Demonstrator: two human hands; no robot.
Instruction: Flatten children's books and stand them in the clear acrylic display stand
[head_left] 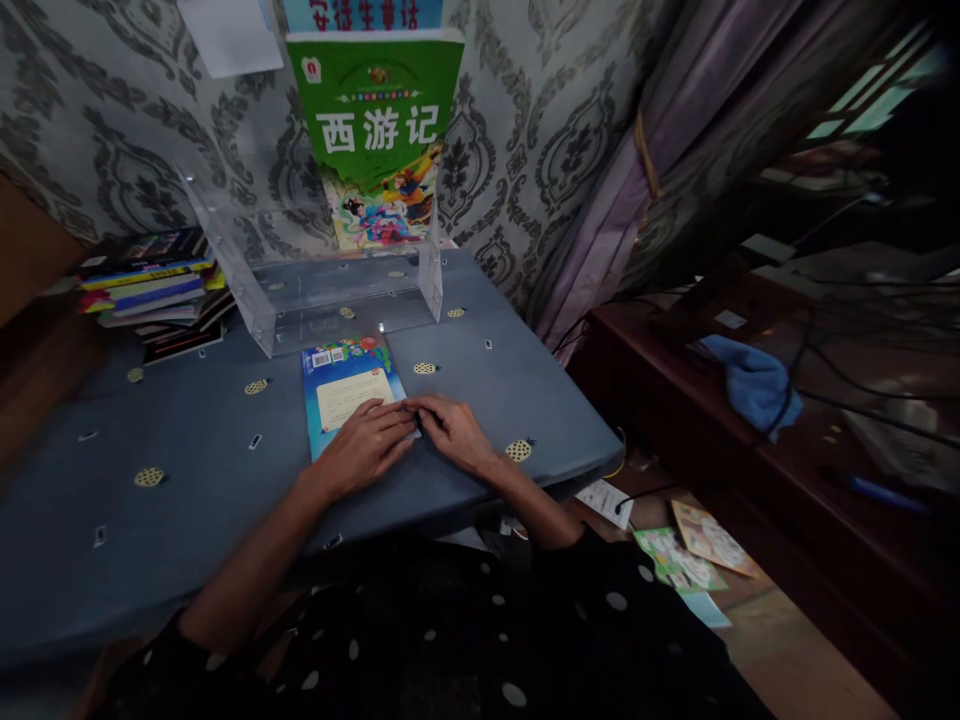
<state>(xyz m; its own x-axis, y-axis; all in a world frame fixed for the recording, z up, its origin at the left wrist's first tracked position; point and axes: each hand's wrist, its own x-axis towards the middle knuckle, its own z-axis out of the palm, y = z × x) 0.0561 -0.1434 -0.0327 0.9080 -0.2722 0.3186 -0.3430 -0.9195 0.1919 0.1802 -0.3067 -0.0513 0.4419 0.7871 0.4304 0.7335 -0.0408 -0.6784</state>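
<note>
A blue paperback book [360, 388] lies with its barcode side up on the desk [202, 520], just in front of a clear acrylic stand [244, 295]. The left hand [367, 443] rests flat and loose across the book's lower part, grasping nothing. The right hand [452, 430], fingers bent, meets the left fingertips at the book's right edge; whether it pinches the cover I cannot tell. A green book [379, 140] stands upright at the back, and a book stack [157, 285] sits left.
</note>
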